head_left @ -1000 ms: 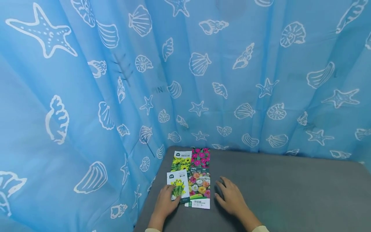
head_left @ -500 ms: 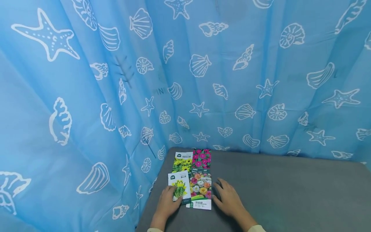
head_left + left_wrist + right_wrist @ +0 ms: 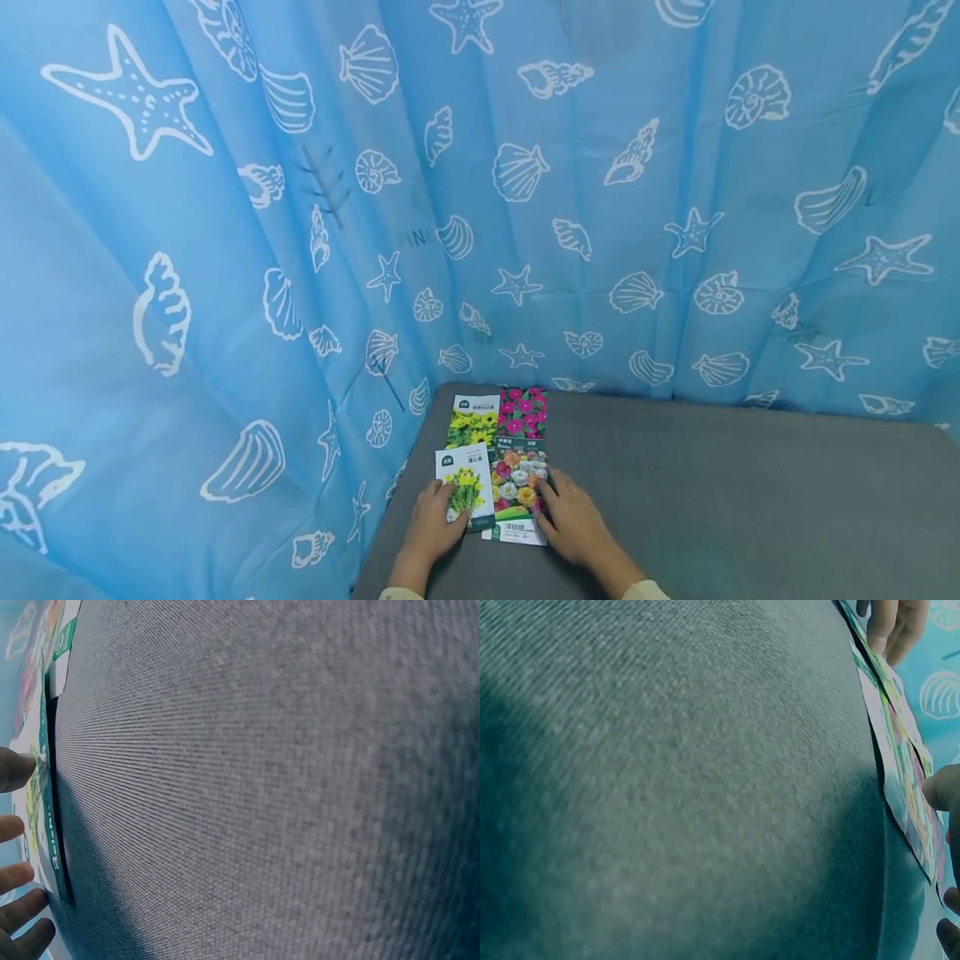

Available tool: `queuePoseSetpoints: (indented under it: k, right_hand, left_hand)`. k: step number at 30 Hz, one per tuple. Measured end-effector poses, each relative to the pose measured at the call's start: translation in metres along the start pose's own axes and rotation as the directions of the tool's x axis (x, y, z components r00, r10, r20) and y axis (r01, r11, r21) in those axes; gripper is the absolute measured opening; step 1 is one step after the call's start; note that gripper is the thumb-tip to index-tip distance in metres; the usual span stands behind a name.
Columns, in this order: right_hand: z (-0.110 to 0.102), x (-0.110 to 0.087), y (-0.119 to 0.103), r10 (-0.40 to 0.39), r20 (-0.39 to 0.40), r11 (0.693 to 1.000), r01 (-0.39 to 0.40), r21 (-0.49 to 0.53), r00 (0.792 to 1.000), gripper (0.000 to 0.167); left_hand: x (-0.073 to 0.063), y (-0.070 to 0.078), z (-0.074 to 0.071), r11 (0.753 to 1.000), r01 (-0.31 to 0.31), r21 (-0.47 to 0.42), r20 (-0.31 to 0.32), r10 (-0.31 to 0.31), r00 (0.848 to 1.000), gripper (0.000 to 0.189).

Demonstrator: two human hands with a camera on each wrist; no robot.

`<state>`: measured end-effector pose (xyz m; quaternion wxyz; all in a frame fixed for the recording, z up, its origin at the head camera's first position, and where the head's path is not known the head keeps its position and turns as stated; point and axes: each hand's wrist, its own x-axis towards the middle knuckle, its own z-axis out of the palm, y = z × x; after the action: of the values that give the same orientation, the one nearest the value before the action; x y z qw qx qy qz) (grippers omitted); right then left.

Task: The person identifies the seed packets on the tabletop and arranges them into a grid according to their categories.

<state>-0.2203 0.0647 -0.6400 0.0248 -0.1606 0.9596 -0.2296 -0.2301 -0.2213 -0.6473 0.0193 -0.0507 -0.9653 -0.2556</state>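
Observation:
Several flower seed packets lie overlapping at the table's far left in the head view. The front-left white packet with yellow flowers (image 3: 467, 475) lies partly over the others. My left hand (image 3: 432, 521) rests at its lower left side, thumb on the face and fingers spread in the left wrist view. Beside it lies the packet of mixed white, pink and orange blooms (image 3: 516, 492). My right hand (image 3: 573, 525) touches the right edge of that packet, its thumb (image 3: 941, 787) over the face in the right wrist view. Its other fingers are partly cut off there.
Behind lie a packet with yellow daisy-like flowers (image 3: 471, 423) and one with magenta flowers (image 3: 522, 410). The grey cloth-covered table (image 3: 750, 492) stretches to the right. A blue shell-print curtain (image 3: 570, 192) hangs along the back and left.
My right hand has moved left from the bare table to the mixed-bloom packet's edge. My left hand stays on the front-left packet. The view has shifted slightly.

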Motion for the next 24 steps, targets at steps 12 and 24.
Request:
queuePoseSetpoints:
  k: [12, 24]
  right_hand:
    - [0.009, 0.008, -0.008, -0.059, 0.086, 0.998, 0.061, -0.018, 0.995, 0.069]
    - [0.011, 0.014, -0.016, -0.157, 0.14, 0.987, 0.162, -0.02, 0.978, 0.064]
  left_hand:
    - [0.001, -0.002, -0.001, 1.0, -0.014, 0.008, 0.011, 0.014, 1.0, 0.052]
    - [0.01, -0.004, 0.0, 0.996, -0.078, -0.044, 0.097, 0.082, 0.992, 0.05]
